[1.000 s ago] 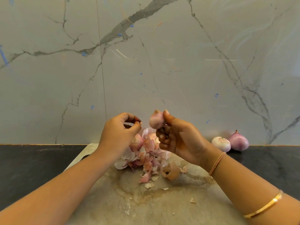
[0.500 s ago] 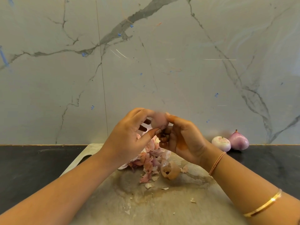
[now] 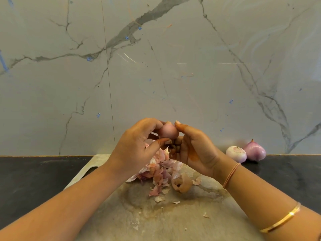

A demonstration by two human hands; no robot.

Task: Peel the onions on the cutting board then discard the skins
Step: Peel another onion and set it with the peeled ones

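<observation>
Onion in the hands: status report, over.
Left hand and right hand pinch the onion above the cutting board. Skins piled on board, not yet discarded. Two other onions on the counter. Nothing blocking.

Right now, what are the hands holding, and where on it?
One small onion: right hand grips its right side and underside, left hand pinches its left side.

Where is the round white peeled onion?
Head view, right side: the round white peeled onion sits on the black countertop by the marble wall, just left of the pointed purple onion.
</observation>
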